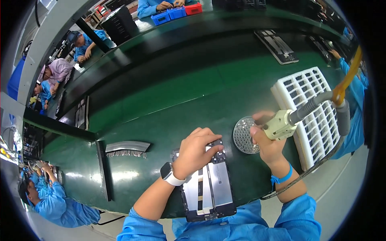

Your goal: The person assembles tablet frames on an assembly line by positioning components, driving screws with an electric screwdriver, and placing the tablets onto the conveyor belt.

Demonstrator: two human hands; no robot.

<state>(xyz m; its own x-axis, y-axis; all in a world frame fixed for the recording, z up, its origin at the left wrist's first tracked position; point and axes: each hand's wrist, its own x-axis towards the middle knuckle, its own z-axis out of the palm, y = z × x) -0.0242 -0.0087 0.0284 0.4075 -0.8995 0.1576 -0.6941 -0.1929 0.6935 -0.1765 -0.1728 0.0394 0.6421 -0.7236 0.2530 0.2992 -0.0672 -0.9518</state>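
Opened tablet [222, 186] lies at near centre, left hand [197, 150], thumb apart, on its far end; right hand [269, 150] grips a cream tool [279, 126] by a round dish [243, 139]. Steady left-hand pressure should prevent slipping.

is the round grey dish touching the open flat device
Apart. The head view shows a strip of green bench between the round grey dish and the open flat device.

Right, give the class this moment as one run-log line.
left hand: on far end of opened tablet-like device | right hand: holding cream tool | nearby: round dish, white gridded tray
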